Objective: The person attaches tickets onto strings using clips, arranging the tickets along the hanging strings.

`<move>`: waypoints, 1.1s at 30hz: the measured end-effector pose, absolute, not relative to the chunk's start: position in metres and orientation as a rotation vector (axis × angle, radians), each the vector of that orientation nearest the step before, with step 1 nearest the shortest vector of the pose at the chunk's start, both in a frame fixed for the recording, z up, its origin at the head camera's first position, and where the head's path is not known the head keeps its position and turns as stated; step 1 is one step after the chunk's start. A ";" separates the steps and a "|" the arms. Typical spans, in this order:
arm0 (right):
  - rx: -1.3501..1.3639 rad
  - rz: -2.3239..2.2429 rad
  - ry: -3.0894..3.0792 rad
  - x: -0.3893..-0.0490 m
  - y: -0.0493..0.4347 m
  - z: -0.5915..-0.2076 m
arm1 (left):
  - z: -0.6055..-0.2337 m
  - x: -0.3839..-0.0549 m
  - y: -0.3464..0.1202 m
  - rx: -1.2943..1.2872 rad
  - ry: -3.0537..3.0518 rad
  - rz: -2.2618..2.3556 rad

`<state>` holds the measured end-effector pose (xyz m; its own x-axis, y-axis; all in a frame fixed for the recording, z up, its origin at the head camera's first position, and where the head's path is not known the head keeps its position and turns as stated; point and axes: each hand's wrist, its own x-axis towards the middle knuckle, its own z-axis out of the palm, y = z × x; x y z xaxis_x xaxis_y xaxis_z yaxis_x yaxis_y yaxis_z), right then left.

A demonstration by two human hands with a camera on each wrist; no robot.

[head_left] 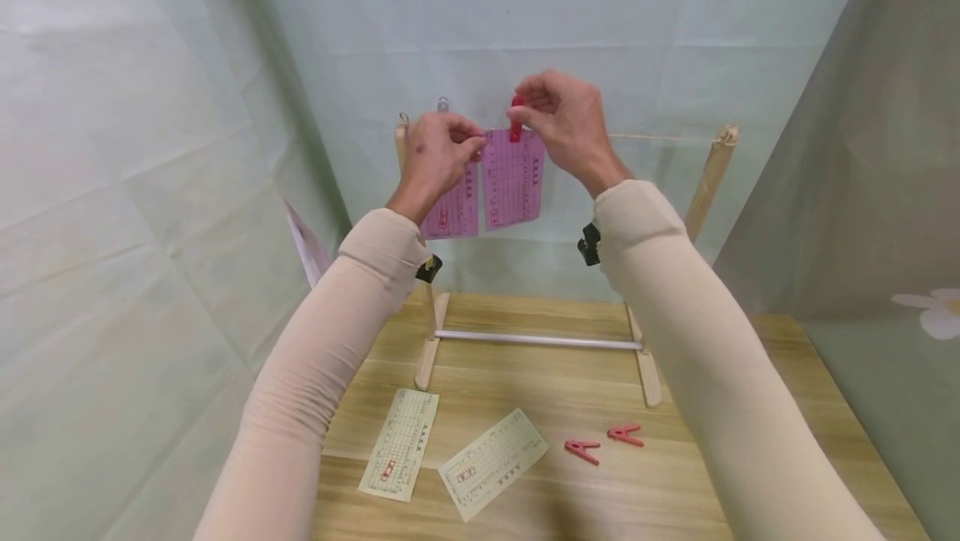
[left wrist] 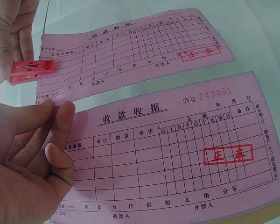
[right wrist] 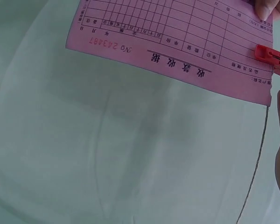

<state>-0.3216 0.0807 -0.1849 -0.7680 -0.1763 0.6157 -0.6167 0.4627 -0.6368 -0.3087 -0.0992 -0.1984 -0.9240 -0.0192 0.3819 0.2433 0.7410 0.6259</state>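
Note:
My right hand (head_left: 562, 120) pinches a red clothespin (head_left: 516, 120) at the top edge of a pink receipt (head_left: 513, 182), which hangs at the string (head_left: 660, 137). My left hand (head_left: 438, 153) pinches the upper left corner of that same receipt between thumb and forefinger. In the left wrist view, the clothespin (left wrist: 31, 70) lies over the receipt's edge, with the right fingers on its far end. Left of it hangs a second pink receipt (head_left: 453, 212), its upper part hidden behind my left hand; a grey clip (head_left: 442, 105) shows above that hand.
The string runs between the posts of a wooden stand (head_left: 712, 178) with a white crossbar (head_left: 540, 341). Two pale yellow receipts (head_left: 401, 445) and two red clothespins (head_left: 582, 451) lie on the wooden table (head_left: 525, 387). Another pink sheet (head_left: 306, 245) shows at the left, partly behind my sleeve.

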 end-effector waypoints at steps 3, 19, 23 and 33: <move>0.659 1.244 -2.258 -0.322 0.082 -0.187 | -0.198 -0.308 -0.100 -0.180 -2.579 -0.960; 0.648 1.232 -2.364 -0.320 0.083 -0.191 | -0.200 -0.310 -0.100 -0.169 -2.606 -1.032; 0.660 1.236 -2.367 -0.320 0.084 -0.191 | -0.201 -0.311 -0.100 -0.167 -2.601 -1.072; 0.642 1.236 -2.379 -0.319 0.083 -0.194 | -0.204 -0.310 -0.102 -0.177 -2.586 -1.012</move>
